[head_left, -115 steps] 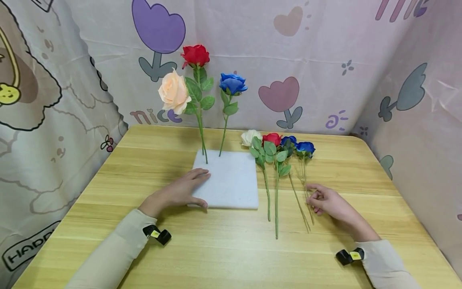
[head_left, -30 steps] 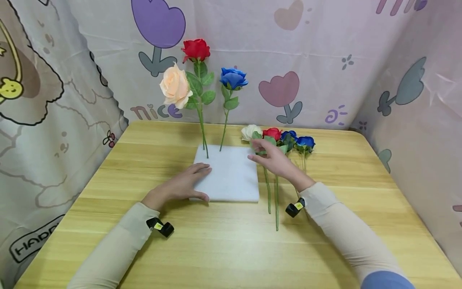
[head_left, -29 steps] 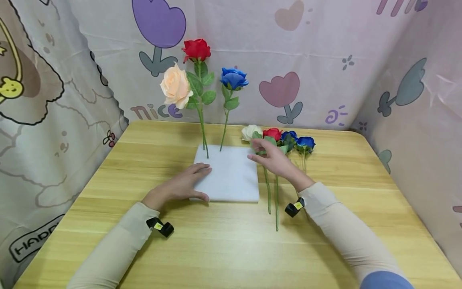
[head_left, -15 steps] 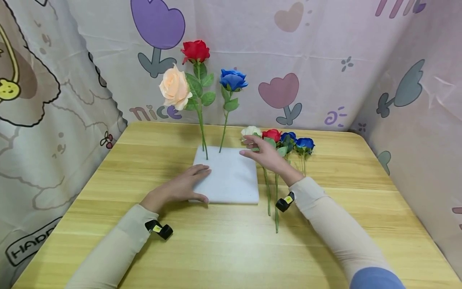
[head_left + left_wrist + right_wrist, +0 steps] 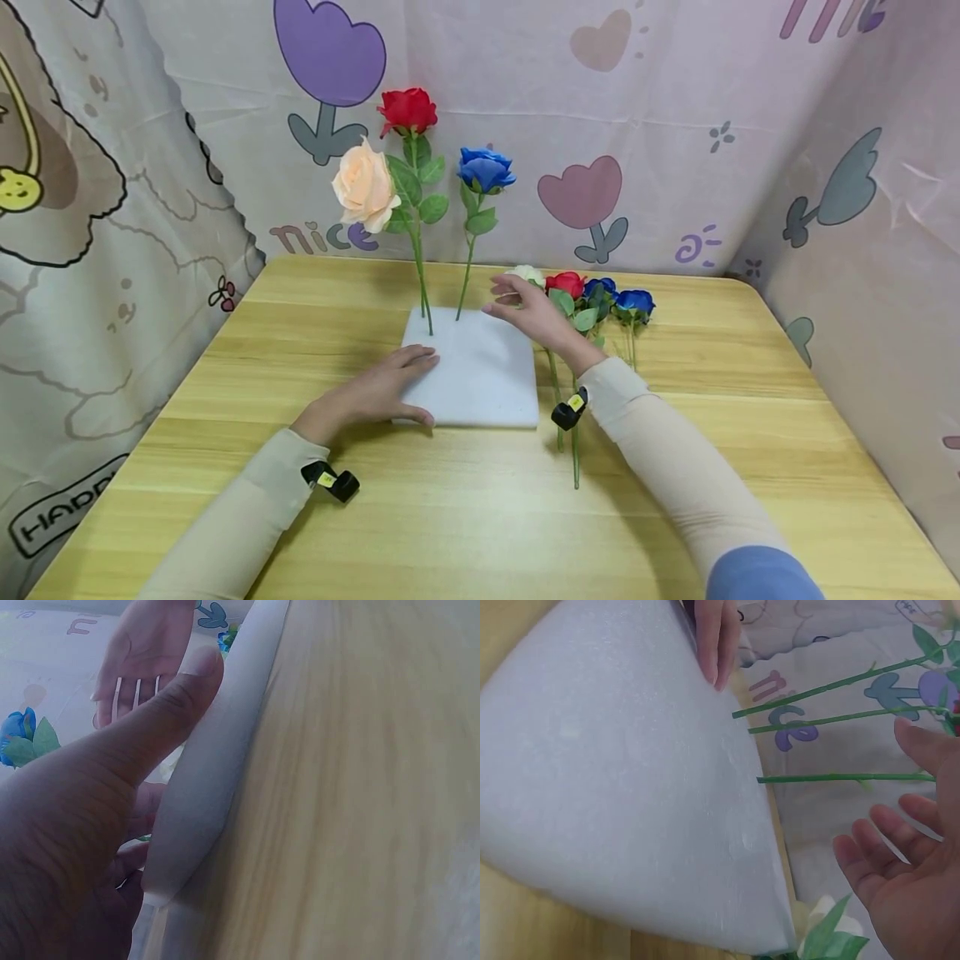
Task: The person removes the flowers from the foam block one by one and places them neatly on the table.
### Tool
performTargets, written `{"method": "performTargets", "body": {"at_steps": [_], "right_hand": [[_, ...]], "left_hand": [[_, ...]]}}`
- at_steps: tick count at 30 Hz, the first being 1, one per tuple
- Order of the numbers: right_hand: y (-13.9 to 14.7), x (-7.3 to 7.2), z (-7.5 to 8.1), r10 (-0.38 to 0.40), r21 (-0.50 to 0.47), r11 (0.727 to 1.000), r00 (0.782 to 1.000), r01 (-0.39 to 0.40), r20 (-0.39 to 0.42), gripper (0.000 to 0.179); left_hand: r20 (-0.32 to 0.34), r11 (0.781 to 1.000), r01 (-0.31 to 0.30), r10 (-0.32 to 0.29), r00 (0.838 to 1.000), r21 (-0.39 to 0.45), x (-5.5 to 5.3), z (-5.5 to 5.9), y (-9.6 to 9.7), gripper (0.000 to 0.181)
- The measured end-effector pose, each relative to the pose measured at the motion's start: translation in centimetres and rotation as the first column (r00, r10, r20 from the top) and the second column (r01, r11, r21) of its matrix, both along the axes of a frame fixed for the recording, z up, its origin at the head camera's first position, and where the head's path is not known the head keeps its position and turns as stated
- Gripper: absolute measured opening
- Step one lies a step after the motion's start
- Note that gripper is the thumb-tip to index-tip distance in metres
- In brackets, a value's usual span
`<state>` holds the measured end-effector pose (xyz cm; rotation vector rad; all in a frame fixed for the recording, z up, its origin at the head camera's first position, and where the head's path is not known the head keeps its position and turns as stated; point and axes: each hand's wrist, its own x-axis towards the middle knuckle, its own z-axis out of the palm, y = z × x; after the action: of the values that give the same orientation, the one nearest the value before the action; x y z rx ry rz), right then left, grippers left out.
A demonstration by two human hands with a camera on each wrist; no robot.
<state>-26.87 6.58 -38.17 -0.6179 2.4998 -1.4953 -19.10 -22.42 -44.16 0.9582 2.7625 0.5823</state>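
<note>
My left hand (image 5: 371, 390) rests on the left edge of a white foam board (image 5: 480, 379), fingers on top and thumb along the near edge. Three artificial roses stand in the board's far part: a peach rose (image 5: 363, 187), a red rose (image 5: 407, 111) and a blue rose (image 5: 486, 169). Over the board's far right corner is my right hand (image 5: 534, 315), holding nothing, its fingers loosely spread. In the right wrist view, the right hand (image 5: 915, 877) is close beside the green stem (image 5: 840, 778) of the blue rose, palm and fingers bare.
Right of the board lie several more roses: a white rose (image 5: 527, 274) partly behind the right hand, a red rose (image 5: 565, 284) and blue roses (image 5: 635, 302). Their stems point toward the near side of the wooden table (image 5: 465, 525). A printed cloth (image 5: 660, 92) hangs behind.
My right hand has moved from beside the rightmost lying stems to the board's far right corner, drifting further left over the last second. The left hand and standing roses stay put.
</note>
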Motion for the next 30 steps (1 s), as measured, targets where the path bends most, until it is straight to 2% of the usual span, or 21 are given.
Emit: {"method": "performTargets", "body": {"at_steps": [6, 13, 21, 24, 30], "right_hand": [[-1.1, -0.7, -0.5, 0.010, -0.078, 0.997, 1.000, -0.008, 0.022, 0.056], [-2.0, -1.1, -0.9, -0.005, -0.085, 0.996, 1.000, 0.007, 0.028, 0.056], [-3.0, -1.5, -1.3, -0.022, -0.117, 0.993, 0.994, 0.034, 0.103, 0.057], [-3.4, -1.8, -1.5, -0.027, -0.126, 0.991, 0.995, 0.040, 0.100, 0.056], [-3.8, -2.2, -2.0, -0.088, -0.155, 0.983, 0.991, 0.103, 0.101, 0.042]], "left_hand": [[0.000, 1.000, -0.006, 0.006, 1.000, -0.001, 0.1, 0.0, 0.0, 0.112], [0.005, 1.000, -0.003, 0.003, 1.000, -0.006, 0.1, 0.0, 0.0, 0.111], [-0.005, 1.000, 0.003, -0.003, 1.000, -0.009, 0.0, -0.2, 0.0, 0.112], [-0.001, 1.000, 0.001, -0.001, 1.000, -0.013, -0.1, -0.2, 0.0, 0.113], [0.001, 1.000, -0.001, 0.001, 1.000, -0.010, 0.0, 0.0, 0.0, 0.113]]}}
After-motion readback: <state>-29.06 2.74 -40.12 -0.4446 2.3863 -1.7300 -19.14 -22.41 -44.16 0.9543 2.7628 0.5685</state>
